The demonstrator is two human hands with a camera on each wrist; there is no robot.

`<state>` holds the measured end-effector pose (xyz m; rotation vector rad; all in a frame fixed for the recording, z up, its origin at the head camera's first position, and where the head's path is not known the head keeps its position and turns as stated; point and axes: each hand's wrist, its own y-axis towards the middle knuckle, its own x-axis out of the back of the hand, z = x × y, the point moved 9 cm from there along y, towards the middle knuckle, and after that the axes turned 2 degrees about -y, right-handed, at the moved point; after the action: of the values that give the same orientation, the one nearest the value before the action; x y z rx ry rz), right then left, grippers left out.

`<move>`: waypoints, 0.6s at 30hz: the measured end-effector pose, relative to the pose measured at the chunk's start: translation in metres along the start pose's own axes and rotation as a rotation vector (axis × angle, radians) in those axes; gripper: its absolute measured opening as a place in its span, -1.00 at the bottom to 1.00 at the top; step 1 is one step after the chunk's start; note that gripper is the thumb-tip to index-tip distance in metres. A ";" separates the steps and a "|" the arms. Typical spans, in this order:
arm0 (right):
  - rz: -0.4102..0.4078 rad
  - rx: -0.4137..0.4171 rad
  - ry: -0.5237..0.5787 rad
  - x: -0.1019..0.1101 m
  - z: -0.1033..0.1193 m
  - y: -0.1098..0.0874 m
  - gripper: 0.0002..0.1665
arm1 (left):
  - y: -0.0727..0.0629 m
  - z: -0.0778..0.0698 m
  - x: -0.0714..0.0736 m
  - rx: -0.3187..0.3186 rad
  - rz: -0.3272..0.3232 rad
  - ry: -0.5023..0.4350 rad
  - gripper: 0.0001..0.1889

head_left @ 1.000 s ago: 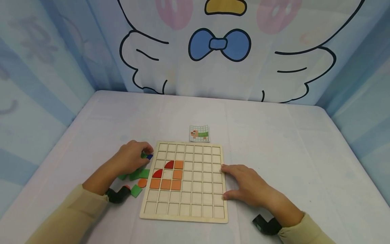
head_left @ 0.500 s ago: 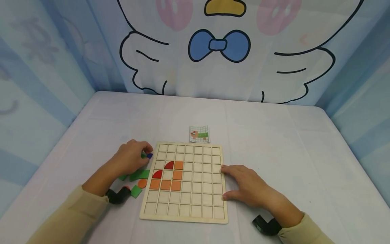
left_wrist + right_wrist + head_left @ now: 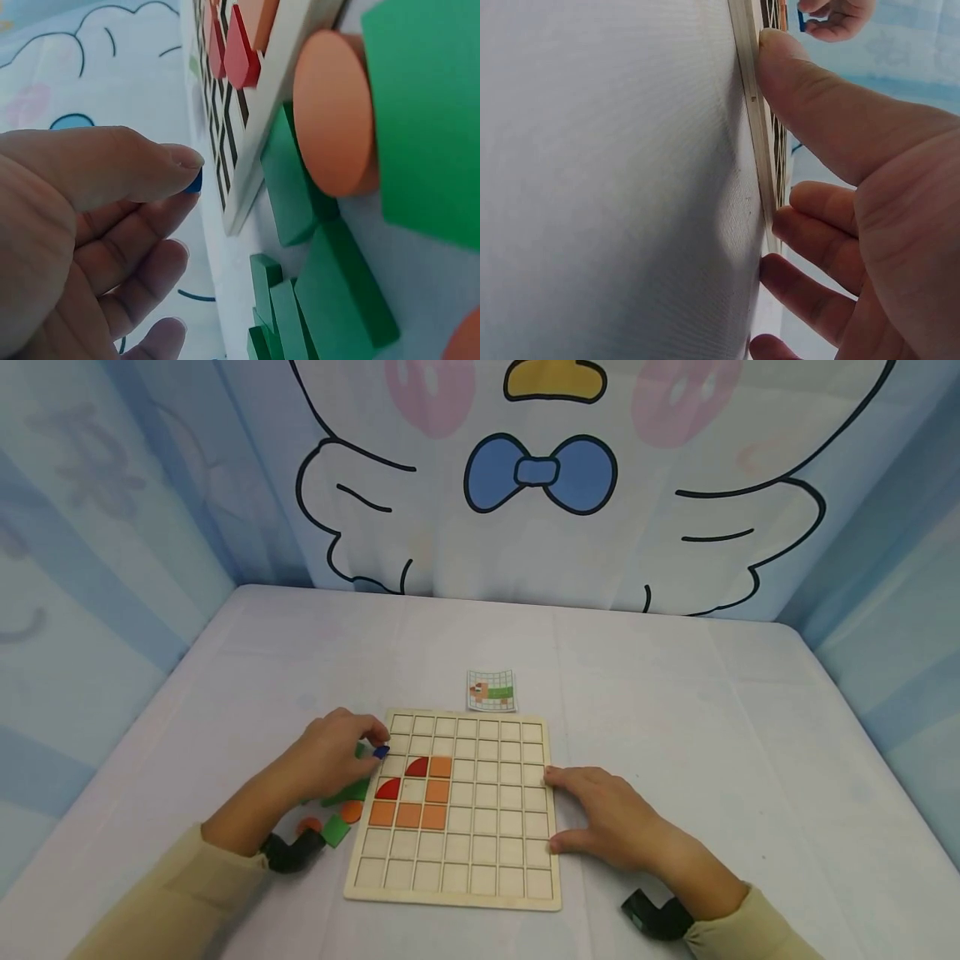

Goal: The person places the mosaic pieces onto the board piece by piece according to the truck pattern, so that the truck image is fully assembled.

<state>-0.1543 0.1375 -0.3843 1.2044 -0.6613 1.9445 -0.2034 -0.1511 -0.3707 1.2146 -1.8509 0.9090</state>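
Note:
My left hand (image 3: 333,752) pinches a small dark blue piece (image 3: 382,752) between thumb and fingertips, at the upper left edge of the wooden grid board (image 3: 453,901). In the left wrist view the blue piece (image 3: 196,182) mostly hides behind the thumb. Two red quarter-round pieces (image 3: 387,789) and several orange squares (image 3: 408,814) sit in the board's cells. Along the board's right edge rests my right hand (image 3: 607,814), its thumb and fingers spread and touching the rim. Green pieces (image 3: 341,285) lie beneath and beside the left hand, partly covered by it in the head view.
Left of the board lie an orange round piece (image 3: 351,812), a green square (image 3: 336,831) and another orange round piece (image 3: 309,825). A small picture card (image 3: 491,691) with a gridded animal design stands behind the board. A patterned curtain (image 3: 540,543) borders the table's back.
My left hand has moved a little right, bringing the blue piece from beside the green pieces to the board's left edge. The right hand stays in place.

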 end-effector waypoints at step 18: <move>-0.005 0.005 0.003 0.000 0.000 0.000 -0.12 | -0.007 -0.031 -0.025 -0.131 0.060 -0.039 -0.78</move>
<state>-0.1539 0.1375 -0.3847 1.2045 -0.6515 1.9451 -0.1839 -0.1162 -0.3766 1.1090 -1.9548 0.7881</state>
